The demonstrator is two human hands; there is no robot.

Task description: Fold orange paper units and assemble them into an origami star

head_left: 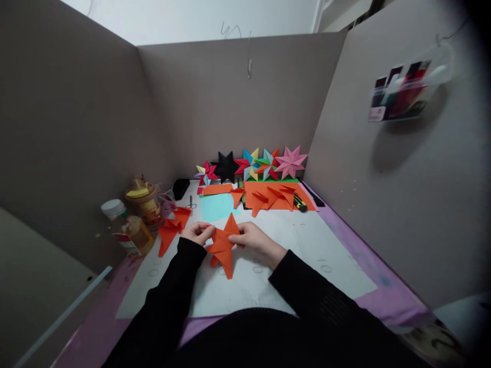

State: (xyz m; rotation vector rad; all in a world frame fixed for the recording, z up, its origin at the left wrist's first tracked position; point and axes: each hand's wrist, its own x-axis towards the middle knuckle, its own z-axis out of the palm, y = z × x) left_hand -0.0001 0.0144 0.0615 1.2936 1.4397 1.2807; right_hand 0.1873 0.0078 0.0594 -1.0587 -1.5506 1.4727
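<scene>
An orange folded-paper star piece [225, 248] is held up between my two hands, above the white sheet. My left hand [197, 233] pinches its upper left edge with thumb and fingers. On the other side, my right hand [255, 239] grips it, the thumb lying across its front and the fingers behind it, partly hidden. One long point of the piece faces up and another hangs down. Left of my left hand lie more orange folded pieces [172, 230]. Beyond my hands, further orange folded pieces [260, 200] rest on orange paper sheets.
Finished paper stars [291, 162] lean in a row along the back panel. A yellow-black cutter [300, 203], light blue paper [218, 206] and small scissors [191, 203] lie at the back. At left stand a bottle [132, 235] and a brown pot [148, 204]. Grey panels [238, 97] enclose the table.
</scene>
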